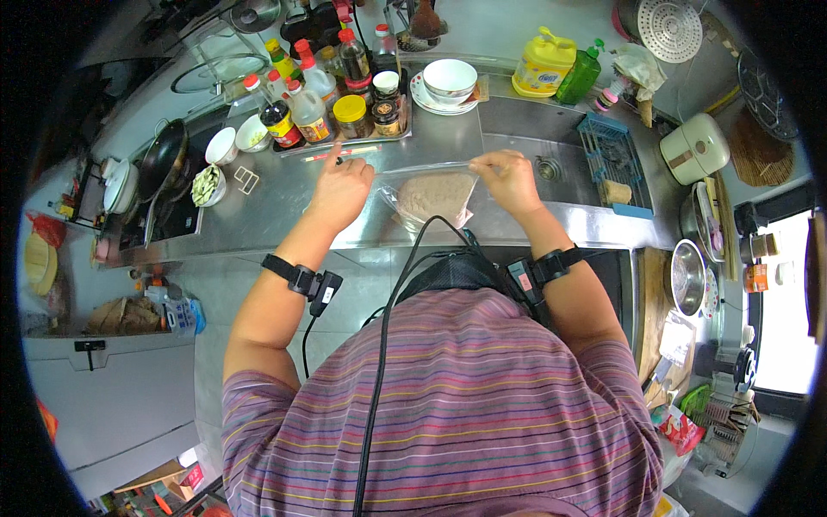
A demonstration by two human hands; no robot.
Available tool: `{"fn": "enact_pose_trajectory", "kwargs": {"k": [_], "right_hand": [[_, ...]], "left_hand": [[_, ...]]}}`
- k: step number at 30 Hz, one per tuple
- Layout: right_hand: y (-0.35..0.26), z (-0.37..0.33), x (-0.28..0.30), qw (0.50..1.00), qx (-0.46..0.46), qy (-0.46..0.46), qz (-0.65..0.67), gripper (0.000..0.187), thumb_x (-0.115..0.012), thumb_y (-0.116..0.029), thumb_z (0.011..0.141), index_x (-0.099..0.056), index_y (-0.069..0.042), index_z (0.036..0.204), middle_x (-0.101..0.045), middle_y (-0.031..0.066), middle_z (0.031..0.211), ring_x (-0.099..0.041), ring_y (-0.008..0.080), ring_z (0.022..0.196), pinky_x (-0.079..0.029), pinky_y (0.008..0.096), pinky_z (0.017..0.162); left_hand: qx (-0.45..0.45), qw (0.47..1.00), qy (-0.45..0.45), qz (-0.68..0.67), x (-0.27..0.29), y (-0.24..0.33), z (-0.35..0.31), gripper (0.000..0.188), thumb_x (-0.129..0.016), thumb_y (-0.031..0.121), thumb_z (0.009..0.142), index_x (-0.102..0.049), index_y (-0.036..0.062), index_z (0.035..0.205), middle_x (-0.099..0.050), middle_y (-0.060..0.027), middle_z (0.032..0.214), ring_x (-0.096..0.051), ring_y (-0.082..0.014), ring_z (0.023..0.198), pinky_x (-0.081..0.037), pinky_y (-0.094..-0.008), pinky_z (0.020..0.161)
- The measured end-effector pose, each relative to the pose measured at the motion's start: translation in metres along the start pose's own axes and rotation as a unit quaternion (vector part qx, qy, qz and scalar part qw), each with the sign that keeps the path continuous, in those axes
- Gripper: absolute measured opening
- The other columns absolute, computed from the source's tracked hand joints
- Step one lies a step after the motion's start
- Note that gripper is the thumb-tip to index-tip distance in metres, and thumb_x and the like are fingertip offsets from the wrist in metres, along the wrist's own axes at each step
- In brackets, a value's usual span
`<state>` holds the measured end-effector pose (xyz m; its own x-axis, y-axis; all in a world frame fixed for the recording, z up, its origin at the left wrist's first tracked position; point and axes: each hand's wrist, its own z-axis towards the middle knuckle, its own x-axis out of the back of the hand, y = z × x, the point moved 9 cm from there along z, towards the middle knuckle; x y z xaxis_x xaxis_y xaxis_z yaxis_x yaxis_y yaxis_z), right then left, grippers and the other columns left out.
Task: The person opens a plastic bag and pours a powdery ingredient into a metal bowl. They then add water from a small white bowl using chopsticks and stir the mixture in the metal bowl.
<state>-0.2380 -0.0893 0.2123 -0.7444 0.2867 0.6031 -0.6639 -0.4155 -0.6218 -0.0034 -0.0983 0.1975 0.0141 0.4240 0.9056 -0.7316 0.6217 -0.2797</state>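
Observation:
A clear plastic bag (431,196) with a pale brownish filling that looks like powder stands at the counter's front edge. My right hand (510,179) pinches its upper right corner between thumb and fingers. The bag's top edge stretches across to my left hand (343,188), whose thumb side closes at the upper left corner. The left index finger sticks out away from me. Just beyond that hand, a thin red-and-white strip (340,153) lies on the steel counter (301,222). The fingertips on the bag's left corner are partly hidden.
A tray of sauce bottles and jars (351,116) stands behind my left hand. White bowls (221,146), a bowl of cut vegetables (208,186) and a wok (164,159) are left. Beyond the bag are stacked dishes (450,79); right is a sink (538,129) with a blue rack (613,155).

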Motion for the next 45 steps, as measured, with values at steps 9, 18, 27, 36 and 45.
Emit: {"fn": "enact_pose_trajectory", "kwargs": {"k": [9, 18, 27, 36, 45], "right_hand": [[0.022, -0.004, 0.000, 0.994, -0.101, -0.043, 0.009, 0.015, -0.069, -0.017, 0.081, -0.071, -0.003, 0.086, -0.070, 0.0134, 0.085, -0.065, 0.0263, 0.079, -0.050, 0.0344, 0.074], [0.012, 0.001, -0.007, 0.994, -0.067, -0.086, 0.007, 0.018, -0.071, -0.024, 0.080, -0.071, -0.009, 0.091, -0.070, 0.0094, 0.090, -0.064, 0.0278, 0.082, -0.050, 0.0374, 0.075], [-0.044, 0.019, -0.041, 0.972, 0.113, -0.133, -0.158, 0.014, -0.070, -0.024, 0.075, -0.072, -0.012, 0.082, -0.068, 0.0046, 0.082, -0.062, 0.0241, 0.086, -0.044, 0.0373, 0.081], [-0.033, 0.014, -0.005, 0.963, 0.154, -0.103, -0.198, 0.015, -0.066, -0.026, 0.076, -0.070, -0.013, 0.071, -0.064, 0.0035, 0.074, -0.060, 0.0223, 0.084, -0.040, 0.0382, 0.083], [-0.022, 0.004, 0.008, 0.951, 0.167, -0.107, -0.237, 0.019, -0.066, -0.028, 0.079, -0.067, -0.011, 0.072, -0.061, 0.0043, 0.072, -0.057, 0.0231, 0.086, -0.038, 0.0395, 0.084]], "left_hand": [[0.178, 0.982, -0.028, -0.059, 0.006, -0.075, -0.011, 0.013, -0.057, 0.016, 0.084, -0.063, 0.0069, 0.091, -0.065, -0.0091, 0.090, -0.065, -0.0286, 0.083, -0.045, -0.0482, 0.087], [0.057, 0.951, -0.044, -0.299, 0.004, 0.009, 0.048, 0.016, -0.065, 0.027, 0.082, -0.067, 0.0127, 0.088, -0.066, -0.0045, 0.088, -0.062, -0.0240, 0.088, -0.038, -0.0418, 0.090], [-0.011, 0.967, -0.007, -0.256, 0.010, 0.039, 0.069, 0.009, -0.061, 0.018, 0.081, -0.068, 0.0126, 0.082, -0.067, -0.0047, 0.084, -0.062, -0.0244, 0.087, -0.038, -0.0408, 0.091], [-0.011, 0.969, 0.056, -0.240, 0.017, 0.031, 0.056, 0.008, -0.062, 0.019, 0.083, -0.066, 0.0124, 0.080, -0.064, -0.0047, 0.080, -0.063, -0.0234, 0.082, -0.037, -0.0414, 0.094], [0.005, 0.980, 0.037, -0.196, 0.007, -0.005, 0.031, 0.010, -0.061, 0.020, 0.085, -0.064, 0.0114, 0.083, -0.064, -0.0053, 0.082, -0.063, -0.0254, 0.080, -0.040, -0.0429, 0.091]]}}
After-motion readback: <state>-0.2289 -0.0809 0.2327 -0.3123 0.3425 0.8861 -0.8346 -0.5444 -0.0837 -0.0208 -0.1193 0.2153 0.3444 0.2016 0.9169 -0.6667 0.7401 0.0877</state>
